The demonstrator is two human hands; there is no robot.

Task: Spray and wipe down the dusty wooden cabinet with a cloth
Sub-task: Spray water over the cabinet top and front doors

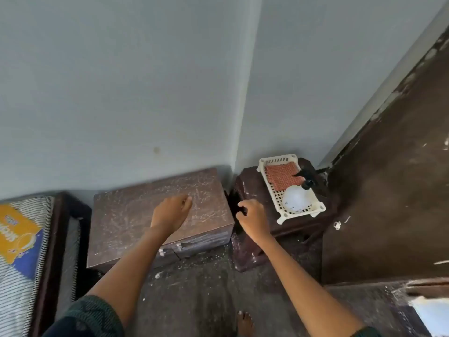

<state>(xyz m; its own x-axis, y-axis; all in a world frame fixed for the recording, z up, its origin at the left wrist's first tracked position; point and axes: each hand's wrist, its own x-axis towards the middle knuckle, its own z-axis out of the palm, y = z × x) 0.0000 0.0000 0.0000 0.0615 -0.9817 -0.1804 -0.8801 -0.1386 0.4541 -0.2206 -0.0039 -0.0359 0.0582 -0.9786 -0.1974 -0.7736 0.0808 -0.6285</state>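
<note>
Two hands of mine show in the head view, and neither one carries anything that I can see. My left hand (173, 211) hangs over the dusty top of the one wooden cabinet (136, 220), which sits low against the wall (121, 93) in the corner. Its fingers (187, 203) are loosely bent, and I cannot tell whether their tips touch the wood. My right hand (252, 218) is over the dark gap between the cabinet and the one small dark bench (250, 186) just beside it. Its fingers are curled narrow, but I cannot tell whether they grip the bench edge or only hover.

One white slotted basket (278, 158) stands on the bench, well apart from my left hand and near my right. It holds one orange cloth (281, 177), lying flat at the far end. One white spray bottle (295, 198) with a black nozzle lies at the near end, partly over the cloth.

The cabinet top is streaked with pale dust and scratch marks, and white specks dot the floor (194, 288) in front of it. One bed frame (52, 239) with a striped mattress (14, 276) stands at the left. One bare foot (245, 323) shows at the bottom edge.
</note>
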